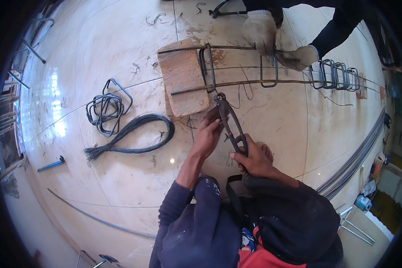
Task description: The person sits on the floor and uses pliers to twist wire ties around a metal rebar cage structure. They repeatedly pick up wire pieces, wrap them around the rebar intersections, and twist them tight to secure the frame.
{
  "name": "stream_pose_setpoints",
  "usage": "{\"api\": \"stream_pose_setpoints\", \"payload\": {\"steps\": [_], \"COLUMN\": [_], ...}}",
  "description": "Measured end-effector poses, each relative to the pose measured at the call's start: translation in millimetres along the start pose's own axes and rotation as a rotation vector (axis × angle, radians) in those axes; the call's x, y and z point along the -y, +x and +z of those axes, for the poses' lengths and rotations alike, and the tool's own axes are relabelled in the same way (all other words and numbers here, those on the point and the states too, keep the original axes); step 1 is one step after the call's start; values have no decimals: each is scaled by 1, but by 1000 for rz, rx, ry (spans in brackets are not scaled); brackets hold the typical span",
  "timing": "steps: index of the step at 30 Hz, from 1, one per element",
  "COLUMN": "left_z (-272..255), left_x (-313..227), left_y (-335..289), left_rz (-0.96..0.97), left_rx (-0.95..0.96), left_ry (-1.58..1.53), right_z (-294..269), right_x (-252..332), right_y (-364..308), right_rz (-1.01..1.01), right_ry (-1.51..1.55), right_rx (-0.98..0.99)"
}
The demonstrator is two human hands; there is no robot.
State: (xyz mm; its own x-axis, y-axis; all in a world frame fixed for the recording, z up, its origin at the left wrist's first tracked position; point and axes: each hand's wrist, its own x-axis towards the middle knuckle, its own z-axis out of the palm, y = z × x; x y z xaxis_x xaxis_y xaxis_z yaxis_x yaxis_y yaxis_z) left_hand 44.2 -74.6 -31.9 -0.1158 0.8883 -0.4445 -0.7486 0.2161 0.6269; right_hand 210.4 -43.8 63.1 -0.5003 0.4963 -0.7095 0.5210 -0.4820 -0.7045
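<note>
head view: the person's right hand point(254, 160) was wrapped around the long dark handles of a pair of black metal pincers point(230, 123), its grip closed tight on them near their lower end. the pincers ran up and to the left from that hand, and their head sat at the nearer long steel bar point(241, 83), just where a bent steel stirrup point(208, 67) crossed it. the left hand point(208, 134) lay beside the pincers' upper part, fingers bent and touching the tool near its head; whether its grip truly closed on anything could not be told. a bare foot point(266, 151) showed just behind the right hand.

the near bar and a second long steel bar point(228, 47) rested on a flat reddish brick block point(182, 78) lying on the glossy pale tiled floor point(98, 40). farther along the bars stood one rectangular stirrup point(269, 71) and a close bunch of stirrups point(339, 73).

a second person in dark sleeves held the bars with two white-gloved hands point(272, 40) at the top.

on the floor to the left lay a looped bundle of thin dark tie wire point(136, 134), and beside it a small pile of loose bent stirrups point(106, 107). long straight steel rods point(357, 158) lay on the right.
</note>
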Motion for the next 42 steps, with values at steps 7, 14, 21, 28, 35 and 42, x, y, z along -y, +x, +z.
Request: {"api": "stream_pose_setpoints", "payload": {"steps": [7,14,21,28,35,42], "left_z": [65,56,21,12,17,40], "left_x": [48,62,53,14,-20,-17], "left_y": [37,49,19,-10,-24,-12], "left_rz": [376,326,494,455,763,192], "left_rx": [-14,0,-323,-215,-94,-152], "left_ry": [-79,-87,380,583,940,674], "right_z": [-12,-4,-32,-25,-40,-33], "right_x": [27,39,9,5,-26,-32], "right_y": [-6,-20,-8,-2,24,17], "right_rz": [135,172,-380,-287,365,204], "right_ry": [142,-93,-867,-999,809,710], "right_rx": [133,-136,-423,-458,355,302]}}
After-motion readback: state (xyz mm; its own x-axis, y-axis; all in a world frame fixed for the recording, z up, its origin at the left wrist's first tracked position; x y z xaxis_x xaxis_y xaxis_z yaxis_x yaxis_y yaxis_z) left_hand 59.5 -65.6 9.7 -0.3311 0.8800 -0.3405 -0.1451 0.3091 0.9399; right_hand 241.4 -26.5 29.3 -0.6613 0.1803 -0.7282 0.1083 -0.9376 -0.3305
